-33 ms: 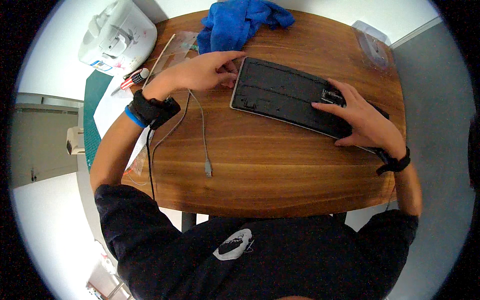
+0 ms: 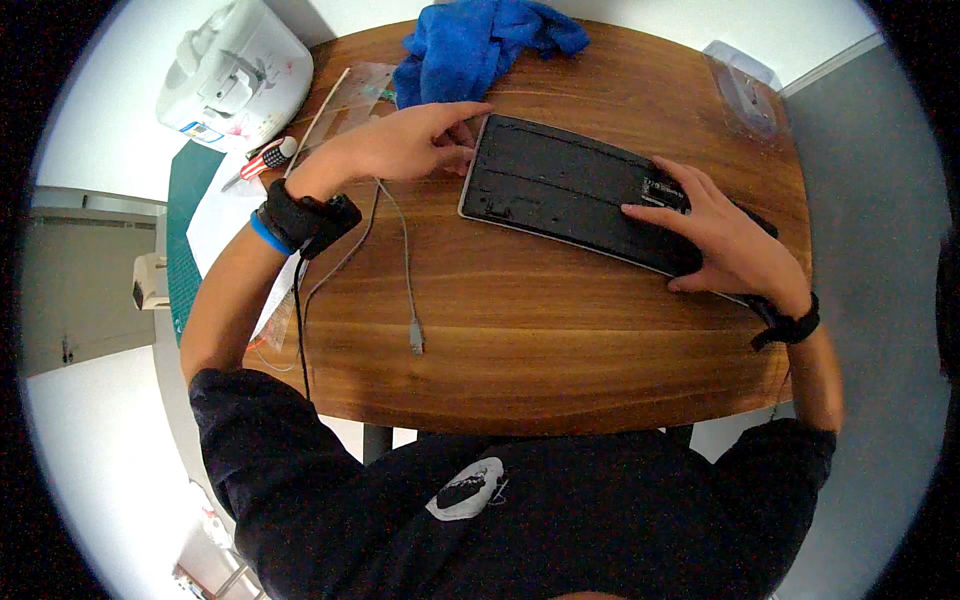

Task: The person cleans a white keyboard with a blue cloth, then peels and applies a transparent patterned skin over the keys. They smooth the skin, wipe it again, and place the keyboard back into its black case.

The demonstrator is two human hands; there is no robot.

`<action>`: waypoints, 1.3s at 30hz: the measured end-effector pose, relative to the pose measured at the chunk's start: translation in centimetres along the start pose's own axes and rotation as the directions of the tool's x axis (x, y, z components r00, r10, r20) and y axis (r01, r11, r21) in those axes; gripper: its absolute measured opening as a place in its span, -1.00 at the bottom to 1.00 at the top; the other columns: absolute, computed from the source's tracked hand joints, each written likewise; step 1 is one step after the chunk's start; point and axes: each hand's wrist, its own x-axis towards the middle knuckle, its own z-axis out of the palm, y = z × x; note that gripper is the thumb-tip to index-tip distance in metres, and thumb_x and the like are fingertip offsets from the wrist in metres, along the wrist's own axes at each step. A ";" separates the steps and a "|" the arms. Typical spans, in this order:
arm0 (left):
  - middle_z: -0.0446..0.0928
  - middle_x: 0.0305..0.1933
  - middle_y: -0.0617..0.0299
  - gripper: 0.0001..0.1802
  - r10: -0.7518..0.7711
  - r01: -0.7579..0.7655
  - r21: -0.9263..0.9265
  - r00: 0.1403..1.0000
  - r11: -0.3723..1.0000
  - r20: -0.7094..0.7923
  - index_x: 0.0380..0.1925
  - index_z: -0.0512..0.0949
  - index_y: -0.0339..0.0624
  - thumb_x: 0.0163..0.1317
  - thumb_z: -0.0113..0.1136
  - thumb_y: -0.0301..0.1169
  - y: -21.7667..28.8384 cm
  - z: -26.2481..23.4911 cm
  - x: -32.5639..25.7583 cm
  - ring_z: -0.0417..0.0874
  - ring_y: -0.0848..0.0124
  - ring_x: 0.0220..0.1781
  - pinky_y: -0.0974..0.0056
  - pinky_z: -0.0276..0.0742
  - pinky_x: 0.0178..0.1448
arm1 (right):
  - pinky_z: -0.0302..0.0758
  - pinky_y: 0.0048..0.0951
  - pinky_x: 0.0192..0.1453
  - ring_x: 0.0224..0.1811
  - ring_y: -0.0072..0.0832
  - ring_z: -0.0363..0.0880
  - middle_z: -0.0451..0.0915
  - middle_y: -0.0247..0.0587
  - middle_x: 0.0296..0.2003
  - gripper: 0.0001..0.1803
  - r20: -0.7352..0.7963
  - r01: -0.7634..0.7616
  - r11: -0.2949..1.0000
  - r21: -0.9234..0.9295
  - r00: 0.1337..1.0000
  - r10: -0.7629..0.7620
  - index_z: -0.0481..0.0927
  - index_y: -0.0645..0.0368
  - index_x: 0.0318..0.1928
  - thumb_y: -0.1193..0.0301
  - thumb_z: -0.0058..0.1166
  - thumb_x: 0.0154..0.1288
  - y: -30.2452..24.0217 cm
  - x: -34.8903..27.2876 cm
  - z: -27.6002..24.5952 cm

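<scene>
A black keyboard (image 2: 560, 190) lies face down and slantwise on the table, its underside up, with a pale rim and a small label near the right end. My left hand (image 2: 420, 140) is at its left end, the index finger stretched to the far corner and the other fingers bent against the short edge. Across the right part, my right hand (image 2: 715, 230) grips the keyboard, fingertips on the underside and thumb at the near edge. A grey cable (image 2: 408, 260) with a USB plug (image 2: 416, 338) runs out from beneath my left wrist.
A blue cloth (image 2: 460, 50) is bunched at the far edge. To the left stand a white rice cooker (image 2: 235, 80), a screwdriver (image 2: 270, 157) with a striped handle, white paper (image 2: 225, 225) and a green mat (image 2: 185, 250). A clear plastic tray (image 2: 747, 90) sits at the far right.
</scene>
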 end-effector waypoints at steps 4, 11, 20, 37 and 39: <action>0.71 0.05 0.11 -0.26 -0.091 0.091 0.006 0.996 0.996 0.014 0.69 0.26 -0.03 0.63 0.29 -0.22 1.7 -0.2 0.3 0.76 0.25 0.04 0.13 0.70 0.14 | 0.32 0.12 0.74 0.65 0.28 0.23 0.20 0.22 0.63 0.25 -0.024 0.007 1.000 -0.018 1.000 -0.007 0.46 -0.34 0.60 0.46 0.72 -0.22 -0.3 0.2 0.1; 0.69 -0.07 0.15 -0.29 -0.133 0.132 -0.019 0.991 0.991 -0.027 0.60 0.34 -0.02 0.58 0.37 -0.15 1.9 0.3 0.8 0.73 0.33 -0.06 0.18 0.68 0.04 | 0.36 0.10 0.71 0.57 0.22 0.32 0.30 0.13 0.56 0.12 -0.043 0.079 0.995 -0.053 0.996 -0.081 0.51 -0.28 0.55 0.49 0.68 -0.12 0.1 0.7 -0.2; 0.68 -0.14 0.16 -0.26 -0.096 0.099 0.070 0.994 0.993 -0.051 0.55 0.38 -0.04 0.47 0.49 -0.23 0.8 -0.4 0.6 0.76 0.35 -0.10 0.22 0.69 -0.04 | 0.16 0.20 0.80 0.73 0.31 0.06 0.07 0.18 0.72 0.48 -0.054 -0.156 0.987 -0.030 0.987 0.154 0.14 -0.35 0.75 0.37 0.78 -0.20 0.8 -1.7 1.1; 0.27 0.64 -0.26 0.23 0.232 -0.217 0.373 0.973 0.902 0.006 0.69 0.21 0.01 0.06 0.75 -0.21 4.9 1.4 0.8 0.40 -0.20 0.61 -0.10 0.42 0.65 | 0.32 0.05 0.76 0.67 0.19 0.22 0.22 0.12 0.63 0.55 -0.063 -0.441 0.894 0.079 0.893 0.446 0.20 -0.31 0.74 0.47 0.82 -0.37 3.9 -8.8 1.8; 0.23 0.67 -0.29 0.35 0.253 -0.244 0.454 0.966 0.857 0.042 0.72 0.15 0.05 -0.05 0.79 -0.21 5.6 1.9 1.3 0.32 -0.27 0.67 -0.15 0.33 0.72 | 0.33 0.05 0.75 0.65 0.19 0.24 0.25 0.11 0.61 0.55 -0.069 -0.424 0.902 0.088 0.900 0.430 0.21 -0.31 0.73 0.47 0.82 -0.37 3.7 -8.4 1.6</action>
